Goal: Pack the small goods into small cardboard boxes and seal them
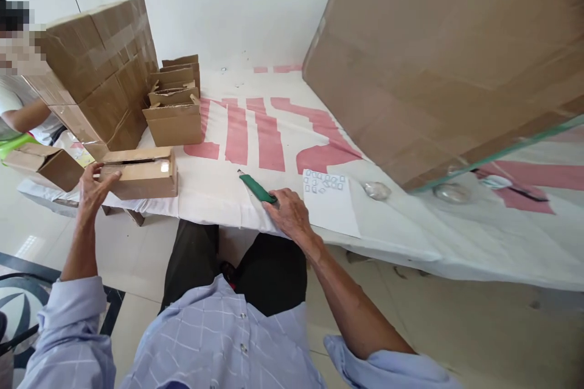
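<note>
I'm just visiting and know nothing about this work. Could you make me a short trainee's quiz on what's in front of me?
1. True or false: the left hand and the right hand are on the same thing.
2. What colour is the handle of the cutter?
3. Where does the paper sheet with drawn shapes lie?
A: between the two hands
B: just to the right of the right hand
C: on the floor

Key:
1. False; the left hand is on a cardboard box, the right hand on the cutter.
2. Green.
3. B.
</note>
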The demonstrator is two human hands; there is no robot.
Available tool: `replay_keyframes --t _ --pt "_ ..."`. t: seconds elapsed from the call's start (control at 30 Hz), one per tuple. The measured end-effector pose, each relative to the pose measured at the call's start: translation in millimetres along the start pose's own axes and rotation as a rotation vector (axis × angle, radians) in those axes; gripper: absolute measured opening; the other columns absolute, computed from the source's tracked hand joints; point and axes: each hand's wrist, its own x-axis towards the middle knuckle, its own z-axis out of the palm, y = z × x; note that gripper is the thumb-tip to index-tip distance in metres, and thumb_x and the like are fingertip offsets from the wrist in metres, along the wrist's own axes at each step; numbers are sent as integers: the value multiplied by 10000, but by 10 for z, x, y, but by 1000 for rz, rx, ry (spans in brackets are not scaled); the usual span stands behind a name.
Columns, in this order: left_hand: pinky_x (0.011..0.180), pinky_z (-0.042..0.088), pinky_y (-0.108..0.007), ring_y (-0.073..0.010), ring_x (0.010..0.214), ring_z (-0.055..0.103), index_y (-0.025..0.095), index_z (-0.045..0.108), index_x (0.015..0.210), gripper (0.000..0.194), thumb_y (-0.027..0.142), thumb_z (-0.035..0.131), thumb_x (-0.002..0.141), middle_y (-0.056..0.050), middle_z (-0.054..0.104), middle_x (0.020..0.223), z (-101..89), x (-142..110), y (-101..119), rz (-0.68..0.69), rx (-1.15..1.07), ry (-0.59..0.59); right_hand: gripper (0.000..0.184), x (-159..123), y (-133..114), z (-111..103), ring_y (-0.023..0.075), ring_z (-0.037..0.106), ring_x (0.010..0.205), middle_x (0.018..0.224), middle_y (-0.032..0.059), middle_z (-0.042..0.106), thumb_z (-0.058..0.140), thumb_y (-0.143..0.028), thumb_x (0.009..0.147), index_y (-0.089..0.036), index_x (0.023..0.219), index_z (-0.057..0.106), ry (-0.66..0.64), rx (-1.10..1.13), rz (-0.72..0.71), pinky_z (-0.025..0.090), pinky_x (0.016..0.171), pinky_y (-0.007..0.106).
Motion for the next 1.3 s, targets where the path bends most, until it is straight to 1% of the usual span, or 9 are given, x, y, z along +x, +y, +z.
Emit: replay_keyframes --t 0.1,0.2,0.33,0.43,0.53,0.7,0.97,1.13,1.3 --pt "893 682 -502 -341 1087 760 210 697 1238 716 679 857 722 -125 763 1203 287 -273 205 78 -62 -153 354 10 1 -14 378 650 1228 1297 204 739 634 -332 1028 -161 1313 757 -19 1 0 534 1036 488" --pt "878 705 -475 -372 1245 732 225 721 1189 681 709 870 733 -137 718 1339 556 -440 367 194 -139 -286 352 24 2 -30 376 653 1226 1289 198 744 644 -330 1028 -170 1323 753 -29 0 -10 534 1033 482" --pt "1053 691 -521 -437 1535 583 243 762 1296 746 705 904 728 -150 548 1678 805 -416 496 272 -338 -424 337 57 -35 -40 365 661 1200 1286 191 744 656 -318 1031 -176 1323 750 -30 -16 -10 532 1020 466" --pt "1296 537 -555 -441 1641 488 233 771 1359 774 699 904 756 -147 508 1756 906 -318 523 277 -458 -477 325 84 -86 -30 356 658 1209 1294 185 741 653 -309 1037 -180 1321 744 -39 -29 -6 525 1014 449" --pt "1387 419 -573 -442 1669 447 227 784 1330 812 738 934 716 -161 525 1726 967 -268 503 295 -446 -475 309 109 -122 -14 344 662 1196 1279 172 741 663 -299 1032 -191 1310 743 -42 -41 -8 524 1012 443" --pt "1256 559 -605 -448 1615 462 240 785 1209 808 788 981 648 -170 502 1601 1019 -417 478 361 -357 -485 297 129 -127 -6 343 661 1182 1273 175 736 650 -306 1046 -188 1304 736 -49 -58 -20 523 1019 445" --pt "1285 530 -619 -441 1623 433 279 708 1401 855 748 972 737 -150 455 1637 946 -824 624 540 -337 -535 323 151 -94 7 346 670 1217 1290 178 733 647 -297 1051 -184 1347 712 -66 -84 -30 527 1030 437" --pt "1287 528 -627 -417 1538 526 243 671 1405 894 763 963 738 -148 512 1565 939 -914 637 576 -316 -503 298 166 -68 32 344 674 1193 1284 174 733 640 -294 1054 -180 1321 711 -75 -110 -40 529 1009 432" --pt "1192 607 -584 -387 1476 571 248 669 1384 857 747 962 753 -134 533 1500 947 -938 645 558 -341 -486 312 183 -64 36 349 677 1196 1280 175 730 640 -306 1052 -189 1334 707 -32 -78 -49 539 1007 438"
